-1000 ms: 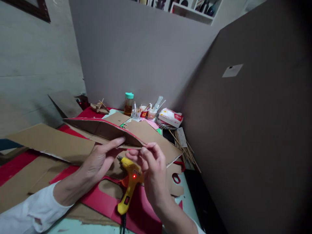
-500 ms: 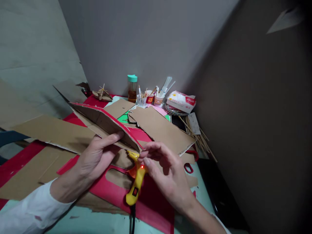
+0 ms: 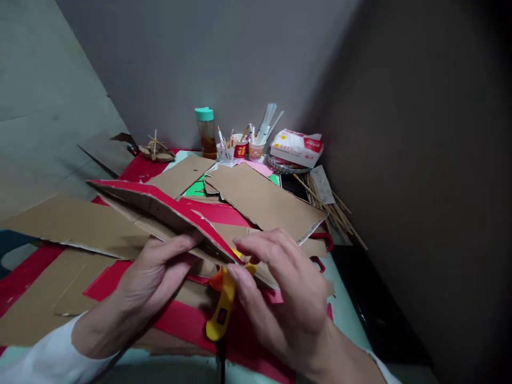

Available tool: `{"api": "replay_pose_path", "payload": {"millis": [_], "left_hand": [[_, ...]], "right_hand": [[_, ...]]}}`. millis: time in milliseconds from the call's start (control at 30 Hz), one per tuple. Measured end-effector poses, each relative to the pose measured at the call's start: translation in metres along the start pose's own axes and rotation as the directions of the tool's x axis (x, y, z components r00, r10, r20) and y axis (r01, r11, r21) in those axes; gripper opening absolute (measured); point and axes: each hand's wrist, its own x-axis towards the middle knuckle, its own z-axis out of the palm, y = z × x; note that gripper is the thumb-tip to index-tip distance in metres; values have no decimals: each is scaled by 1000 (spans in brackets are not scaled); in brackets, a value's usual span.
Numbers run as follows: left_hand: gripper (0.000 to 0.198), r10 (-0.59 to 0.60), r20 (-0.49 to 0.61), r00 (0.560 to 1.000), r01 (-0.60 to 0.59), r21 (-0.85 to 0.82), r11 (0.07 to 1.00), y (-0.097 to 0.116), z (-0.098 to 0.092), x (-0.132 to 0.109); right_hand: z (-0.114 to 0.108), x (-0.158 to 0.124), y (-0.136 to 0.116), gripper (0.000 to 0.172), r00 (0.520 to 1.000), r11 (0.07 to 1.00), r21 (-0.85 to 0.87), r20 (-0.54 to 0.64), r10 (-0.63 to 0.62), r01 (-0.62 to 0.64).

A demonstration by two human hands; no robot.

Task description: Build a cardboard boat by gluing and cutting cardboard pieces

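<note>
The left hand (image 3: 154, 277) grips the long, folded red-and-brown cardboard piece (image 3: 176, 208), thumb inside the fold. The right hand (image 3: 292, 293) has its thumb and fingers narrowed around the pointed near end; whether they pinch it is hard to tell. The piece has rolled since the earlier frame, showing more red outer face, so work seems centred on that tip. Beneath, the yellow plastic glue gun (image 3: 227, 296) has its red light now hidden. Beyond lies a flat brown cardboard sheet (image 3: 264, 197).

Folded cardboard (image 3: 168, 213) now showing more of its red face, light on yellow glue gun (image 3: 224, 309) now hidden
</note>
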Motion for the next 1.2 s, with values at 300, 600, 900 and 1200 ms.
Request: {"api": "replay_pose_path", "payload": {"millis": [300,600,900,1200], "left_hand": [[14,57,114,992,-50,-63,997,-3,0,-2],[10,83,178,980,-73,-63,995,-8,-7,-5],[7,205,251,946,-234,92,968,-13,-11,-7],[26,251,319,914,-318,177,931,-14,-12,-9]], "right_hand": [[23,-14,-9,24,978,981,-160,-158,-137,112],[28,-15,-11,15,950,915,-365,-184,-252,172],[21,-7,-14,9,988,984,-114,-88,130,-139],[13,-7,-13,11,990,986,-84,6,142,-141]]}}
